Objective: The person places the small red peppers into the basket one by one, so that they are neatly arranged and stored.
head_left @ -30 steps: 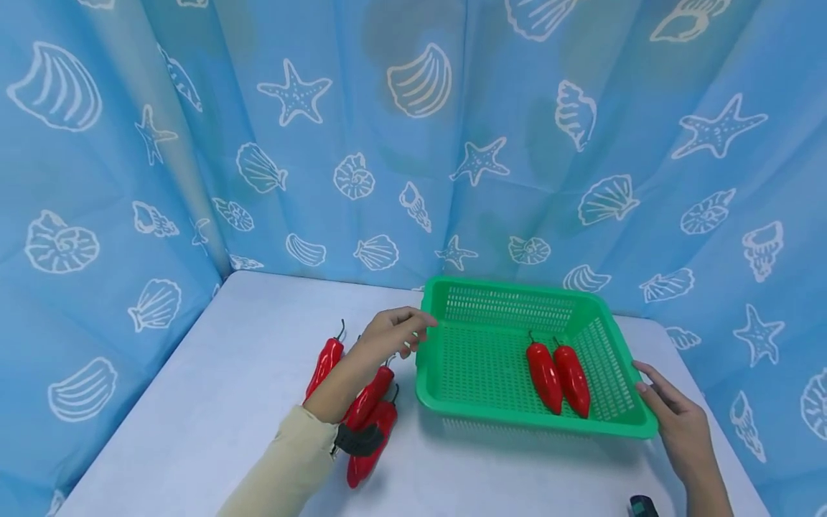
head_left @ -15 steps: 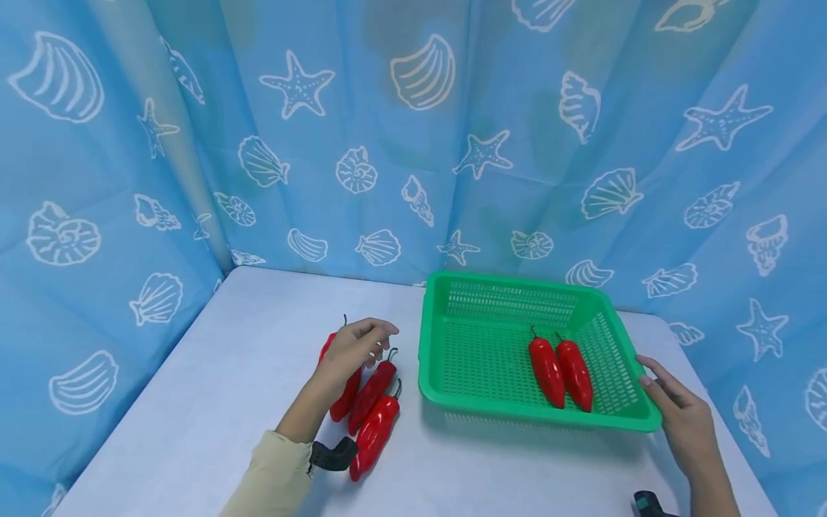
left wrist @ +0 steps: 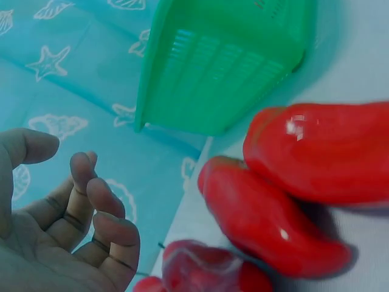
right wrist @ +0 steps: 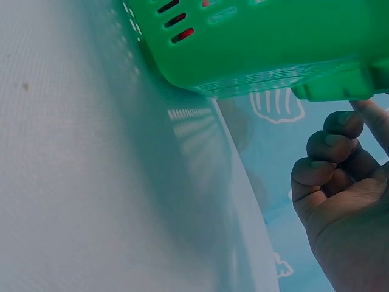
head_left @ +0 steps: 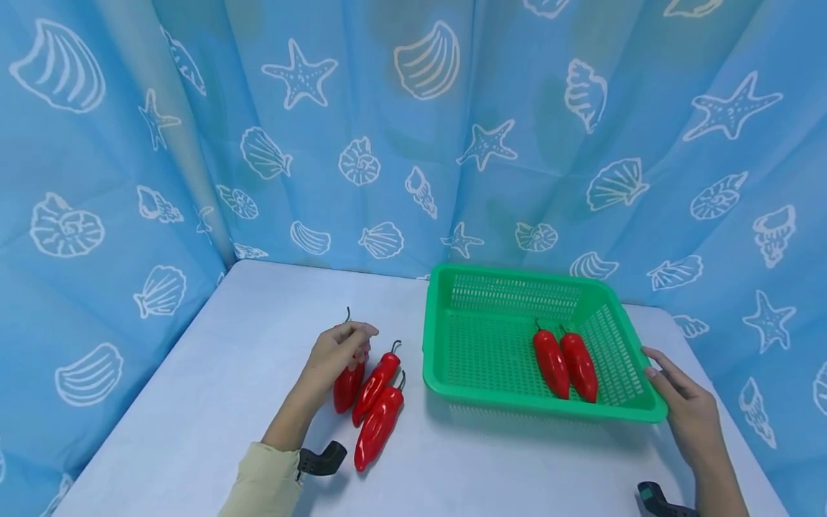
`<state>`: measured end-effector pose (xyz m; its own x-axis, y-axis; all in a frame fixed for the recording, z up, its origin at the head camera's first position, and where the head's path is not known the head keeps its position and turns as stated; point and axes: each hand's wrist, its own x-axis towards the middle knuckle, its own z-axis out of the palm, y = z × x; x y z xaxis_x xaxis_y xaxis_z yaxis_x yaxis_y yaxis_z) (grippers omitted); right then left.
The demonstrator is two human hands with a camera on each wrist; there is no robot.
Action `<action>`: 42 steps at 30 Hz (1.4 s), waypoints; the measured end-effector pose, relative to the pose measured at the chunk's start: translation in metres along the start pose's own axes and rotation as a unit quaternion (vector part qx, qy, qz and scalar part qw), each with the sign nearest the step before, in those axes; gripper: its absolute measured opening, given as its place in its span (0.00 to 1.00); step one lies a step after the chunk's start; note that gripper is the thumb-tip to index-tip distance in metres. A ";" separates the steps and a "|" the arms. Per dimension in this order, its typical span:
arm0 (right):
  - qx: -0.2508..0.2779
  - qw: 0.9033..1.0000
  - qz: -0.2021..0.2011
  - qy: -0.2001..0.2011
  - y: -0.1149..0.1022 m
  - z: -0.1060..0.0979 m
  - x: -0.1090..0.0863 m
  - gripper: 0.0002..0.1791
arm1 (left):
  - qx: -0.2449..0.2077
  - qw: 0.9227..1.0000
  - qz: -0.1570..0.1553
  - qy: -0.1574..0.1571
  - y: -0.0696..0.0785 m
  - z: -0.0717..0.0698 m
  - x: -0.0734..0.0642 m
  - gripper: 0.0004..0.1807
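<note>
My left hand hovers over the left peppers, its fingers loosely bent and nothing held in them; the left wrist view shows the bent fingers apart from the peppers. A red pepper lies partly hidden under that hand. Beside it are a second red pepper and a third red pepper, both with dark stems. At the right, my right hand holds the rim of a green plastic basket with thumb and index finger. Inside the basket, two red peppers lie side by side near its right wall.
The white table carries everything. A blue curtain with white shell and starfish prints hangs behind it and along both sides. Black wrist devices sit at both wrists.
My left hand has moved left from the basket's left rim to above the peppers on the table. The right hand has stayed at the rim, and the two peppers in the basket have not moved.
</note>
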<state>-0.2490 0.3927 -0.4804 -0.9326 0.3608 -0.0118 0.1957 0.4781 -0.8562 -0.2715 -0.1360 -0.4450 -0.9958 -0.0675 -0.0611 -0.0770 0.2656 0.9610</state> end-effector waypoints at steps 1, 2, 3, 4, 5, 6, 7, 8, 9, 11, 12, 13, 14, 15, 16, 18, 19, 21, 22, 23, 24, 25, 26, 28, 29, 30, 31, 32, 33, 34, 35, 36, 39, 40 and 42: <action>0.009 1.000 -0.001 -0.001 0.000 0.000 0.000 0.31 | -0.001 1.000 -0.001 0.002 -0.004 -0.002 0.002 0.18; 0.015 1.000 -0.003 -0.002 0.000 0.000 0.000 0.31 | 0.002 1.000 0.002 0.006 -0.010 -0.004 0.005 0.18; 0.023 1.000 -0.004 -0.004 0.000 0.000 0.000 0.30 | 0.004 1.000 0.004 0.011 -0.016 -0.006 0.008 0.18; 0.030 0.999 -0.007 -0.006 0.000 -0.001 0.000 0.30 | 0.007 1.000 0.003 0.017 -0.025 -0.008 0.012 0.19; 0.033 0.999 -0.011 -0.008 0.001 -0.002 0.000 0.30 | 0.009 1.000 0.005 0.023 -0.036 -0.009 0.018 0.18; 0.036 0.999 -0.016 -0.009 0.002 -0.002 0.000 0.29 | 0.009 1.000 0.006 0.030 -0.047 -0.011 0.024 0.18; 0.037 0.999 -0.020 -0.011 0.002 -0.003 0.000 0.29 | 0.007 0.999 0.007 0.035 -0.057 -0.013 0.030 0.17; 0.036 0.999 -0.024 -0.011 0.002 -0.003 0.000 0.29 | 0.006 0.999 0.009 0.042 -0.067 -0.015 0.036 0.17; 0.036 0.999 -0.026 -0.011 0.003 -0.003 0.001 0.29 | 0.005 0.999 0.008 0.048 -0.075 -0.017 0.040 0.18; 0.038 0.999 -0.029 -0.010 0.003 -0.002 0.001 0.29 | 0.000 0.998 0.002 0.058 -0.090 -0.020 0.048 0.19; 0.042 0.999 -0.028 -0.009 0.003 -0.002 0.002 0.29 | -0.001 0.998 -0.002 0.064 -0.094 -0.022 0.050 0.19; 0.044 0.999 -0.027 -0.009 0.003 -0.001 0.002 0.29 | -0.001 0.998 -0.004 0.067 -0.097 -0.023 0.051 0.21; 0.046 0.999 -0.027 -0.008 0.003 -0.001 0.003 0.29 | 0.000 0.997 -0.006 0.071 -0.099 -0.025 0.052 0.22; 0.047 0.998 -0.026 -0.007 0.002 -0.001 0.003 0.29 | 0.002 0.997 -0.005 0.076 -0.100 -0.026 0.052 0.23; 0.048 0.998 -0.026 -0.006 0.002 -0.001 0.003 0.29 | 0.007 0.997 -0.005 0.081 -0.101 -0.027 0.052 0.23; 0.047 0.999 -0.027 -0.003 0.001 -0.001 0.004 0.29 | 0.014 0.996 -0.003 0.090 -0.090 -0.029 0.044 0.24; 0.045 0.999 -0.026 -0.002 0.000 0.000 0.004 0.29 | 0.017 0.996 -0.005 0.092 -0.079 -0.030 0.038 0.23; 0.042 0.999 -0.028 0.000 0.000 0.000 0.004 0.29 | 0.022 0.995 -0.007 0.094 -0.058 -0.031 0.024 0.21; 0.041 0.999 -0.029 0.000 0.000 0.000 0.004 0.29 | 0.024 0.995 -0.010 0.095 -0.047 -0.032 0.018 0.20; 0.043 0.999 -0.030 -0.001 0.001 0.000 0.004 0.29 | 0.023 0.995 -0.013 0.095 -0.037 -0.032 0.011 0.19; 0.043 0.999 -0.031 -0.001 0.001 0.000 0.004 0.29 | 0.023 0.995 -0.017 0.096 -0.027 -0.032 0.005 0.18; 0.044 0.999 -0.031 -0.002 0.002 0.000 0.004 0.29 | 0.024 0.995 -0.017 0.096 -0.027 -0.033 0.005 0.18; 0.047 0.998 -0.032 -0.003 0.002 0.000 0.003 0.29 | 0.026 0.995 -0.014 0.097 -0.029 -0.034 0.005 0.19; 0.050 0.998 -0.031 -0.005 0.003 -0.001 0.003 0.28 | 0.031 0.994 -0.013 0.108 -0.037 -0.034 0.010 0.20; 0.052 0.998 -0.030 -0.006 0.002 -0.001 0.003 0.28 | 0.036 0.993 -0.011 0.115 -0.042 -0.033 0.013 0.21; 0.053 0.998 -0.029 -0.008 0.002 -0.001 0.002 0.28 | 0.042 0.992 -0.006 0.118 -0.052 -0.034 0.019 0.23; 0.055 0.998 -0.028 -0.010 0.002 -0.001 0.002 0.28 | 0.045 0.991 -0.004 0.124 -0.061 -0.034 0.025 0.25; 0.059 0.998 -0.027 -0.012 0.002 -0.002 0.002 0.28 | 0.046 0.990 0.000 0.130 -0.072 -0.035 0.033 0.27; 0.063 0.998 -0.027 -0.013 0.002 -0.002 0.002 0.28 | 0.044 0.989 0.000 0.142 -0.076 -0.035 0.036 0.28; 0.066 0.997 -0.028 -0.014 0.001 -0.002 0.002 0.28 | 0.042 0.988 0.000 0.151 -0.078 -0.036 0.039 0.31; 0.073 0.997 -0.029 -0.016 0.001 -0.002 0.002 0.29 | 0.040 0.986 0.001 0.159 -0.079 -0.036 0.040 0.33; 0.084 0.996 -0.029 -0.019 0.001 -0.003 0.002 0.29 | 0.035 0.985 0.001 0.168 -0.078 -0.036 0.041 0.34; 0.108 0.993 -0.032 -0.027 0.000 -0.003 0.001 0.29 | 0.029 0.981 -0.006 0.194 -0.055 -0.035 0.032 0.32; 0.111 0.993 -0.032 -0.027 0.000 -0.003 0.001 0.29 | 0.032 0.980 -0.010 0.197 -0.051 -0.035 0.030 0.30; 0.111 0.993 -0.027 -0.028 0.000 -0.003 0.001 0.29 | 0.041 0.979 -0.019 0.199 -0.043 -0.035 0.028 0.27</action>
<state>-0.2493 0.3957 -0.4787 -0.9564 0.2917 0.0147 0.0786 0.3057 -0.9489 -0.2941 -0.1827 -0.4788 -0.8954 -0.4443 0.0297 -0.1330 0.3305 0.9344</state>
